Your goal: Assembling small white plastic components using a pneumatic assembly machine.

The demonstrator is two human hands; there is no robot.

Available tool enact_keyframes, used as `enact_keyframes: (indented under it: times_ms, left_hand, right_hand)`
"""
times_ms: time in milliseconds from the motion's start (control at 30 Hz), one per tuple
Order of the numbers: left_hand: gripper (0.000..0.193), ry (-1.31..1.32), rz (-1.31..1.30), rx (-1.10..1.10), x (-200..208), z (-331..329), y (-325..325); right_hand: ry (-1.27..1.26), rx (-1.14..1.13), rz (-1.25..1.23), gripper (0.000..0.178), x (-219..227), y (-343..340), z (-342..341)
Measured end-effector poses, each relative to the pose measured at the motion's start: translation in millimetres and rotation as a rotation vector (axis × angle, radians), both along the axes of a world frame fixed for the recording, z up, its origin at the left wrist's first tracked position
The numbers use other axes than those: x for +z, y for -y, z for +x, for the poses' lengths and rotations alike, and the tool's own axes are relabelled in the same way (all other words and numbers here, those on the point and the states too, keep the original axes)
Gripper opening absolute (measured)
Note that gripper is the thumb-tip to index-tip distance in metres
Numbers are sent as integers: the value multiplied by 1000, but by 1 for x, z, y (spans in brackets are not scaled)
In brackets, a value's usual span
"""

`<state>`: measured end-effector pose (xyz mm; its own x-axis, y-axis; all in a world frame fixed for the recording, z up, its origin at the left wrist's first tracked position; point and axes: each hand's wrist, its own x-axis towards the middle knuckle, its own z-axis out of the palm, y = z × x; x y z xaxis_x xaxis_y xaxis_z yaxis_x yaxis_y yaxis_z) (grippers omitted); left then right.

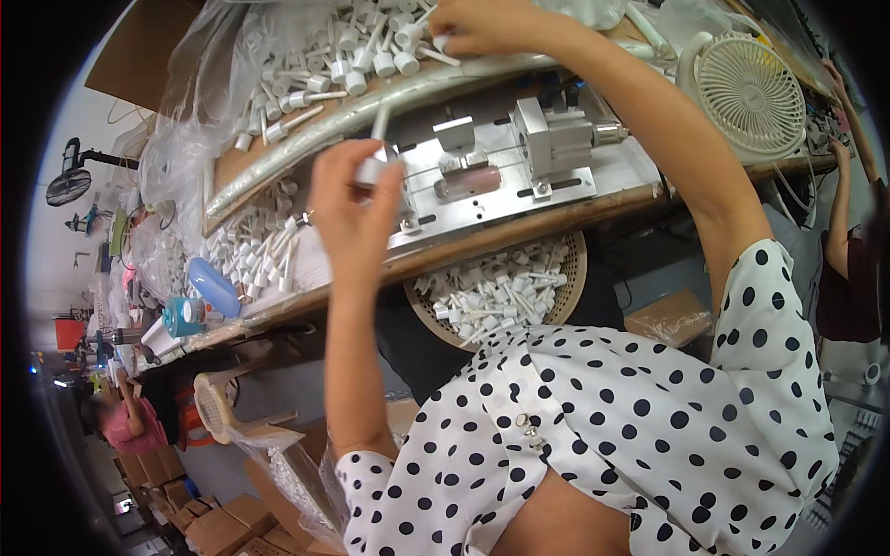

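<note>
My left hand (357, 199), slightly blurred, is closed around a white cap with a stem (381, 122) pointing up. It is at the left end of a metal fixture (579, 183) with silver blocks, a rod and a pinkish cylinder (468, 183) lying on its plate. My right hand (487, 28) reaches over to the far pile of white stemmed caps (357, 57). Its fingers are pinched at the pile's right side, next to a white cap (441, 44); whether they grip that cap is hard to make out.
A clear plastic-wrapped ridge (371, 109) separates the far pile from the fixture. More stemmed caps (260, 250) lie left, near a blue container (214, 287). Below the bench edge, a round basket (577, 287) holds many caps. A white fan (749, 93) stands right. Other people work at both sides.
</note>
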<state>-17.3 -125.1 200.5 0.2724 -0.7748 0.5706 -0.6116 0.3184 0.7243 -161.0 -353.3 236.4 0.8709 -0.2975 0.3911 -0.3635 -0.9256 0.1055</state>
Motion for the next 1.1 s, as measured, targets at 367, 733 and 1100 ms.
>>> enact_keyframes:
  times_ms: [367,733,1100]
  left_hand:
    - [27,357,42,-11,-59,-66,1]
    - [29,221,68,23,-59,-69,0]
    - [22,192,45,-135,-31,-60,-19]
  right_hand:
    - [540,54,1078,28,24,-51,-67]
    - [560,75,1070,27,-2,-87,-100]
    - [500,162,747,19,-22,-126,-88]
